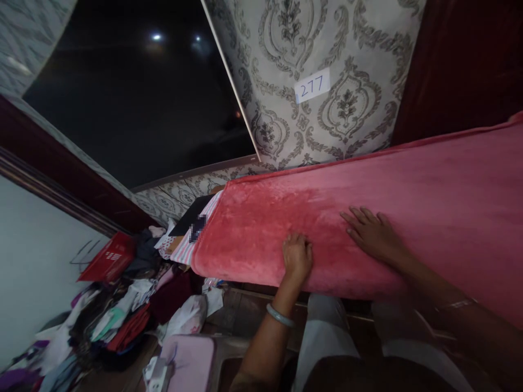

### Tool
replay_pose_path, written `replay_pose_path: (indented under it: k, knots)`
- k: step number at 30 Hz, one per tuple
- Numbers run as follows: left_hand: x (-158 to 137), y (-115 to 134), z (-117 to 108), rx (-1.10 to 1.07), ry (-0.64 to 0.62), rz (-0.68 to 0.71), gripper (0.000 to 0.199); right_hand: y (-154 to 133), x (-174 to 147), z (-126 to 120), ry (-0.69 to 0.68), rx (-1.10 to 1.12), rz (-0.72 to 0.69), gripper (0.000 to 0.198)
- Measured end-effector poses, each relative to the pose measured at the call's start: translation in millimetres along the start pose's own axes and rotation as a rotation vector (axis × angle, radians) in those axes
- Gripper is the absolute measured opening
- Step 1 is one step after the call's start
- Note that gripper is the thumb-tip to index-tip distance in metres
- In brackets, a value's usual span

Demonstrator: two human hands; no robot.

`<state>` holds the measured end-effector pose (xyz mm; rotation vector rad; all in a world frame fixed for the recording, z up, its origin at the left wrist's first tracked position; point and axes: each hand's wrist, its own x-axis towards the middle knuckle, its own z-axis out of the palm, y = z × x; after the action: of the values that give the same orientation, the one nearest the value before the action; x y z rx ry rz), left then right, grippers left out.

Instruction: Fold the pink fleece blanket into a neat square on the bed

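Observation:
A pink-red plush blanket (253, 228) lies spread over a long, narrow surface along the wall. On it, near the front edge, rests my left hand (297, 255), its fingers curled inward against the fabric; whether they pinch any of it is hidden. My right hand (373, 231) lies flat on the blanket farther right, fingers spread. A bangle (280, 316) circles my left wrist. Striped cloth (183, 251) shows beyond the blanket's left end, beside a black flat object (192, 215).
Piled clothes (126, 316) and a red bag (108, 258) occupy the floor at left. A pink stool top (190, 362) with a white power strip (157, 374) stands at the lower left. A large television (151, 98) and a paper marked 277 (312, 85) are on the wall.

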<state>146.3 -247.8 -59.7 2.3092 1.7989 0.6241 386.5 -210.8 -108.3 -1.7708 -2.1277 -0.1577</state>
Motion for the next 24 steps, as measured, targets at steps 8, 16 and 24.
replay_pose_path:
  k: [8,16,24]
  knots:
    - [-3.0,-18.8,-20.0,-0.078,0.035,-0.025,0.018,-0.4,0.4,2.8,0.023,0.033,-0.007,0.061]
    - [19.0,53.5,2.2,0.051,-0.191,0.288,0.058,13.9,3.0,7.9,0.011,0.151,0.007,0.06]
    - [17.3,53.2,22.3,0.108,-0.223,0.28,0.06,14.2,1.0,14.0,0.041,0.094,0.003,0.061]
